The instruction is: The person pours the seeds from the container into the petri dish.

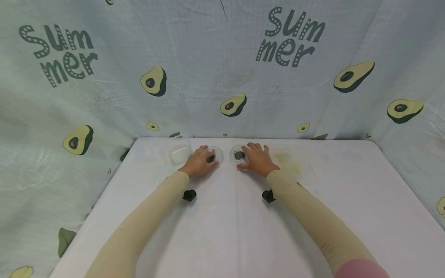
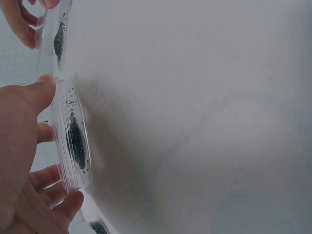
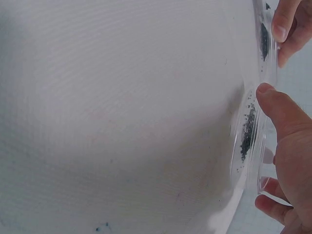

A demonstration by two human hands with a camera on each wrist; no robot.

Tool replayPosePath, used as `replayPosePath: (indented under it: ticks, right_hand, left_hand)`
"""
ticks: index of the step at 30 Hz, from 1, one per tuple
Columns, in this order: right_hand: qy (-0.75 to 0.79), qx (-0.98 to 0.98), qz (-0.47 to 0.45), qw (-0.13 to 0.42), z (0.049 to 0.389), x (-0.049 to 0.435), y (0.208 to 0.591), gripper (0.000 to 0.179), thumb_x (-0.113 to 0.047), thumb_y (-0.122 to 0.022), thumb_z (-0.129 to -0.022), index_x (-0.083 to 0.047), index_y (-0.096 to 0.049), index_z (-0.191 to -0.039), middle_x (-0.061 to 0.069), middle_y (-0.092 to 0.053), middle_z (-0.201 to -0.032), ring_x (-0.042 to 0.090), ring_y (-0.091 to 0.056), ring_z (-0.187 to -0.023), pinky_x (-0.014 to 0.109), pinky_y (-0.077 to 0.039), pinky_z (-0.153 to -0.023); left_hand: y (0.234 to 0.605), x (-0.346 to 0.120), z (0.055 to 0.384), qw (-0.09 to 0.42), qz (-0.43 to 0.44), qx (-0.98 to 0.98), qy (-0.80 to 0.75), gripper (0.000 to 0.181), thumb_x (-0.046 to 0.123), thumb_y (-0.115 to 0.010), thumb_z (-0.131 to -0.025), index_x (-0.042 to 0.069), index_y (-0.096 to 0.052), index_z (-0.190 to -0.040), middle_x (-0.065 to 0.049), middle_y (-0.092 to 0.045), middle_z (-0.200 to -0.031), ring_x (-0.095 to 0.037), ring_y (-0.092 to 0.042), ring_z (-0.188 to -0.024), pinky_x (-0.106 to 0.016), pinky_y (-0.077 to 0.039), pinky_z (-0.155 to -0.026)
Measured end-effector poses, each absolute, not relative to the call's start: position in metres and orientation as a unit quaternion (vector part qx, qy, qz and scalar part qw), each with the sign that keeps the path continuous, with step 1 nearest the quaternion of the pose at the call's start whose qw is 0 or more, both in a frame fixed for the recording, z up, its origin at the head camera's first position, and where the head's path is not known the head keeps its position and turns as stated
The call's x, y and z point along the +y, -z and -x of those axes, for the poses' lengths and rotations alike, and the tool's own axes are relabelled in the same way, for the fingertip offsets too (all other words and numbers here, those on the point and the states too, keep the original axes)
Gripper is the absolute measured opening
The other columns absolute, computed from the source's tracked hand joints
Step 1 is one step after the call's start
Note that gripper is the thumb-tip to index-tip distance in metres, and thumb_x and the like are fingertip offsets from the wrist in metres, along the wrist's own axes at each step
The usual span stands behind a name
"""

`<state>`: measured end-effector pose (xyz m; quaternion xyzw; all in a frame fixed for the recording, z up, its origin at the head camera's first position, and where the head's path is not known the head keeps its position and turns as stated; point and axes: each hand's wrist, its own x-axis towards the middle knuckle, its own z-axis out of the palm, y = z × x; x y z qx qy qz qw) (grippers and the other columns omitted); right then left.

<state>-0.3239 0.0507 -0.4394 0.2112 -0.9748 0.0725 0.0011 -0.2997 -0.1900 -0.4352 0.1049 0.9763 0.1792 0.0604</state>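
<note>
My left hand grips the rim of a clear petri dish lid, thumb on one side and fingers on the other. The lid lies over a shallow dish with a pile of dark granules. Beside it, my right hand grips a second clear lid by its edges. That lid sits over another dish of dark granules, with a narrow gap showing toward the fingers. Both dishes rest side by side on the white table, close together.
A clear, empty-looking container stands left of my left hand. Faint yellowish patches mark the white table right of my right hand. Behind the table's far edge hangs a printed cloth.
</note>
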Motion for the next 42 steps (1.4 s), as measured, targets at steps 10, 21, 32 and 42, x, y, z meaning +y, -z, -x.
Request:
replayPosePath:
  ticks: [10, 21, 32, 42]
  right_hand:
    - [-0.084, -0.974, -0.211, -0.004, 0.323, 0.049, 0.437, 0.078, -0.056, -0.068, -0.083, -0.011, -0.046, -0.143, 0.016, -0.044, -0.146, 0.038, -0.041, -0.135, 0.066, -0.027, -0.111]
    - [-0.072, -0.980, -0.184, -0.035, 0.326, 0.047, 0.437, 0.079, -0.057, -0.067, -0.084, -0.010, -0.045, -0.144, 0.017, -0.044, -0.145, 0.037, -0.041, -0.134, 0.065, -0.029, -0.110]
    - [-0.063, -0.981, -0.182, -0.033, 0.325, 0.042, 0.440, 0.080, -0.060, -0.066, -0.083, -0.009, -0.048, -0.142, 0.018, -0.047, -0.143, 0.038, -0.042, -0.134, 0.067, -0.028, -0.110]
    - [-0.073, -0.979, -0.183, -0.043, 0.322, 0.042, 0.438, 0.080, -0.062, -0.062, -0.084, -0.013, -0.044, -0.145, 0.017, -0.042, -0.148, 0.038, -0.039, -0.136, 0.068, -0.025, -0.111]
  left_hand:
    - [0.436, -0.191, 0.300, 0.062, -0.108, 0.975, -0.183, 0.061, 0.045, -0.057, -0.095, 0.014, -0.044, -0.146, -0.018, -0.027, -0.157, -0.037, -0.031, -0.143, -0.053, -0.032, -0.115]
    - [0.437, -0.186, 0.304, 0.065, -0.105, 0.977, -0.176, 0.061, 0.046, -0.056, -0.096, 0.014, -0.043, -0.146, -0.017, -0.025, -0.158, -0.036, -0.029, -0.145, -0.054, -0.031, -0.115]
    - [0.435, -0.187, 0.301, 0.075, -0.102, 0.980, -0.153, 0.062, 0.046, -0.052, -0.097, 0.013, -0.038, -0.148, -0.017, -0.022, -0.159, -0.034, -0.024, -0.147, -0.051, -0.026, -0.119]
    - [0.423, -0.190, 0.300, 0.053, -0.128, 0.980, -0.139, 0.064, 0.046, -0.050, -0.098, 0.014, -0.034, -0.150, -0.014, -0.022, -0.160, -0.032, -0.024, -0.148, -0.050, -0.028, -0.118]
